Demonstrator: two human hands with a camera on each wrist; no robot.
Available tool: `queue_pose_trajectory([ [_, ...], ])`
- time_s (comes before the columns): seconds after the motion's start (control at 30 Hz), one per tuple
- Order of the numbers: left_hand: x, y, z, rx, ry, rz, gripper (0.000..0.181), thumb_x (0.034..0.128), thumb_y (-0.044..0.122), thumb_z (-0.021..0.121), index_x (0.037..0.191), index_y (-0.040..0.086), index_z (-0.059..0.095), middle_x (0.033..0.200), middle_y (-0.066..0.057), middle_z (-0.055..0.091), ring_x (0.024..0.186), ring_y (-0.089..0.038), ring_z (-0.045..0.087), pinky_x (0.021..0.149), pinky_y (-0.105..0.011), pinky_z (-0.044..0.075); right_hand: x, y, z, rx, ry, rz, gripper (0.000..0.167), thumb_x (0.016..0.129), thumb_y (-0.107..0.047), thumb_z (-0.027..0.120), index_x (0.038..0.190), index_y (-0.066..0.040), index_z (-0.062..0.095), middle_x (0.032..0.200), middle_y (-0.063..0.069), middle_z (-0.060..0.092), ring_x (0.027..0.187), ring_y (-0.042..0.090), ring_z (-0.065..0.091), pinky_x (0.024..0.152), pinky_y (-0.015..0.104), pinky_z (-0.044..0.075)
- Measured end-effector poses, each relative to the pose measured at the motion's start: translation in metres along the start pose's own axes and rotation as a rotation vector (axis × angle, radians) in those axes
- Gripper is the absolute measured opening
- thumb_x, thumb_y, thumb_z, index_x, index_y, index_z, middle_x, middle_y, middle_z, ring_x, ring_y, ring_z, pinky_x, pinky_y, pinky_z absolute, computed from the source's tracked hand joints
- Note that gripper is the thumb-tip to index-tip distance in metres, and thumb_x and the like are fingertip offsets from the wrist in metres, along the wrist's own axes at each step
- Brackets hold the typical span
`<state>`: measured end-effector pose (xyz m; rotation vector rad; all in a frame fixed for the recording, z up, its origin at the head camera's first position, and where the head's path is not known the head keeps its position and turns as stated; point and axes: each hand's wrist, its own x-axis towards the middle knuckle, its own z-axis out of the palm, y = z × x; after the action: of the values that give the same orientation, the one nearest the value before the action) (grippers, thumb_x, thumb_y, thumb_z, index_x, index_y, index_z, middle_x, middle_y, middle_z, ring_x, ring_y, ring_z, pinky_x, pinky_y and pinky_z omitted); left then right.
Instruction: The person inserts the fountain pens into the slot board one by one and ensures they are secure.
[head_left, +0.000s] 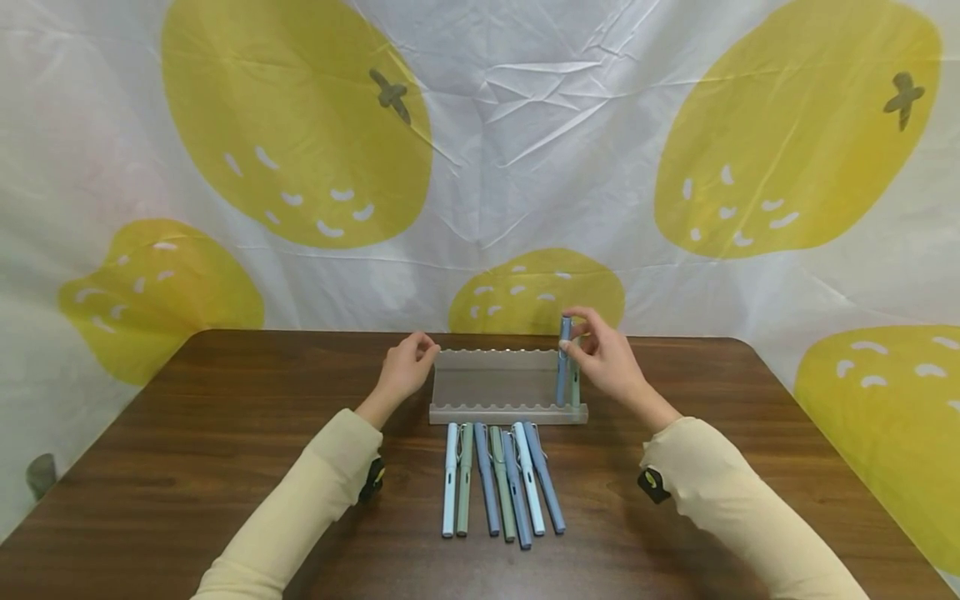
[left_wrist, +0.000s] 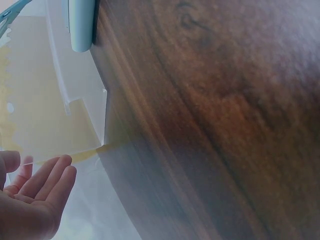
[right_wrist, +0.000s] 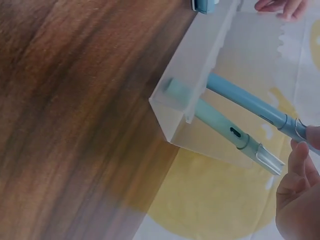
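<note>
A clear rack [head_left: 508,414] with scalloped edges stands on the table. My left hand [head_left: 406,367] pinches its upper left corner between thumb and index finger, the other fingers loosely extended in the left wrist view. At the rack's right end, my right hand [head_left: 609,360] grips the upper part of a blue pen [head_left: 562,375] with thumb and fingers; its lower end is in the rack. Just right of it a green pen [right_wrist: 220,122] leans in the end place, partly hidden by the hand in the head view.
Several blue, light blue and green pens [head_left: 463,492] lie side by side on the wooden table [head_left: 300,508] in front of the rack, some touching. Behind the table hangs a white cloth [head_left: 510,192] with yellow lemon shapes.
</note>
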<state>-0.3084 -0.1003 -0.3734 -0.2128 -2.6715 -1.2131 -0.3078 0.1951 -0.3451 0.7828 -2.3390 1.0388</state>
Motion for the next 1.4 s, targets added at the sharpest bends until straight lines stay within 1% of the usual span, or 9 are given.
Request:
queue_pose_trajectory([
  [0.27, 0.000, 0.000, 0.000, 0.012, 0.000, 0.006, 0.021, 0.0917, 0.023, 0.048, 0.097, 0.004, 0.055, 0.098, -0.012, 0.059, 0.094, -0.028, 0.055, 0.073, -0.041, 0.043, -0.004, 0.002, 0.002, 0.004, -0.042, 0.007, 0.038, 0.081, -0.005, 0.062, 0.116, -0.010, 0.049, 0.079, 0.008, 0.060, 0.050, 0.014, 0.048, 0.046, 0.026, 0.039],
  [0.5, 0.000, 0.000, 0.001, 0.013, -0.001, 0.005, 0.021, 0.0916, 0.022, 0.048, 0.097, 0.004, 0.055, 0.098, -0.012, 0.059, 0.095, -0.029, 0.055, 0.075, -0.042, 0.043, -0.005, 0.005, 0.001, 0.002, -0.075, 0.034, 0.037, 0.082, -0.006, 0.062, 0.116, -0.010, 0.049, 0.080, 0.009, 0.062, 0.051, 0.016, 0.048, 0.048, 0.030, 0.039],
  [0.67, 0.000, 0.000, 0.000, 0.014, 0.003, 0.003, 0.021, 0.0915, 0.023, 0.048, 0.097, 0.004, 0.055, 0.097, -0.012, 0.059, 0.095, -0.029, 0.055, 0.074, -0.041, 0.043, -0.005, 0.007, 0.002, -0.001, -0.071, 0.039, 0.037, 0.083, -0.007, 0.061, 0.117, -0.010, 0.049, 0.084, 0.011, 0.063, 0.056, 0.016, 0.052, 0.050, 0.030, 0.040],
  [0.77, 0.000, 0.000, 0.000, 0.018, 0.006, 0.003, 0.021, 0.0915, 0.023, 0.048, 0.097, 0.004, 0.055, 0.097, -0.012, 0.059, 0.094, -0.028, 0.055, 0.074, -0.041, 0.043, -0.004, 0.007, 0.001, -0.028, -0.062, 0.013, 0.037, 0.082, -0.007, 0.062, 0.117, -0.009, 0.049, 0.083, 0.011, 0.063, 0.054, 0.016, 0.052, 0.048, 0.030, 0.039],
  [0.87, 0.001, 0.001, 0.000, 0.021, 0.011, 0.002, 0.021, 0.0915, 0.023, 0.048, 0.097, 0.005, 0.056, 0.096, -0.012, 0.059, 0.093, -0.028, 0.055, 0.074, -0.041, 0.043, -0.004, 0.007, 0.000, -0.084, -0.069, -0.016, 0.038, 0.082, -0.010, 0.063, 0.117, -0.010, 0.049, 0.080, 0.006, 0.062, 0.052, 0.016, 0.050, 0.047, 0.030, 0.038],
  [1.03, 0.001, 0.001, 0.000, 0.019, 0.012, 0.003, 0.020, 0.0913, 0.022, 0.048, 0.097, 0.004, 0.056, 0.095, -0.012, 0.059, 0.091, -0.028, 0.055, 0.073, -0.041, 0.043, -0.003, 0.010, -0.002, -0.192, -0.122, -0.043, 0.046, 0.079, -0.015, 0.067, 0.120, -0.011, 0.046, 0.069, -0.004, 0.053, 0.053, 0.011, 0.047, 0.048, 0.029, 0.037],
  [1.2, 0.000, 0.000, -0.001, 0.019, 0.011, 0.001, 0.020, 0.0913, 0.022, 0.048, 0.096, 0.004, 0.056, 0.095, -0.012, 0.059, 0.091, -0.028, 0.056, 0.072, -0.041, 0.043, -0.002, 0.013, -0.004, -0.212, -0.178, -0.036, 0.052, 0.079, -0.016, 0.067, 0.124, -0.011, 0.043, 0.063, -0.005, 0.050, 0.049, 0.009, 0.043, 0.047, 0.028, 0.036],
  [1.4, -0.001, 0.000, -0.001, 0.017, 0.006, -0.006, 0.021, 0.0916, 0.023, 0.048, 0.097, 0.004, 0.055, 0.096, -0.012, 0.059, 0.091, -0.028, 0.055, 0.072, -0.040, 0.043, -0.002, 0.015, -0.004, -0.216, -0.201, -0.005, 0.055, 0.080, -0.018, 0.066, 0.128, -0.013, 0.041, 0.059, -0.005, 0.048, 0.046, 0.009, 0.041, 0.045, 0.028, 0.035],
])
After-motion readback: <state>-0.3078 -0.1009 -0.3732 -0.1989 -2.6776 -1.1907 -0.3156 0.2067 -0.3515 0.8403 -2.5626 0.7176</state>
